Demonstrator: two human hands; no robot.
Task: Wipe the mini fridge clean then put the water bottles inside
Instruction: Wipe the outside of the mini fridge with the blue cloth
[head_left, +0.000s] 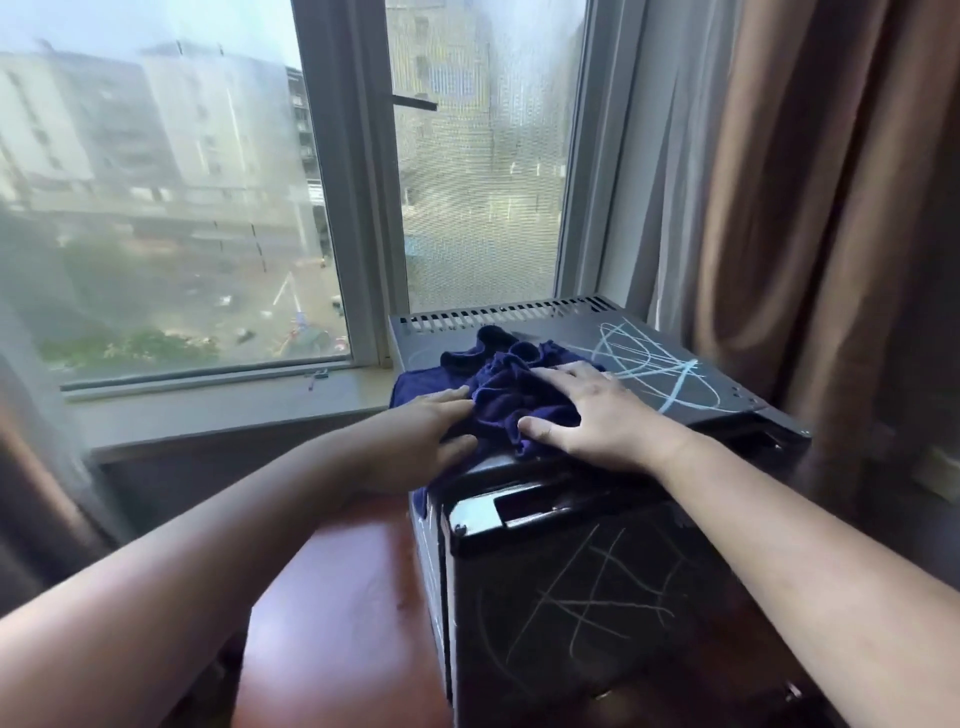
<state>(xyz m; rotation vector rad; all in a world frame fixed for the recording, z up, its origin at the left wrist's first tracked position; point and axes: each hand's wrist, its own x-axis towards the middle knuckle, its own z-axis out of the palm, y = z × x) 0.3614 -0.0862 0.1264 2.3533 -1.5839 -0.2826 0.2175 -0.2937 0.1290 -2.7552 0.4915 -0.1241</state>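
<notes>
On mini fridge (675, 597) top by window: our left hand (415, 431) and right hand (592, 415) press flat, fingers spread, on navy cloth (498, 389). Chalk scribbles (649, 364) remain on top and door; wiping barely begun. Bottles unseen, 0 loaded.

A boxy black mini fridge (597, 597), door shut, is wearing pale chalk scribbles, its top lying under both hands.
</notes>
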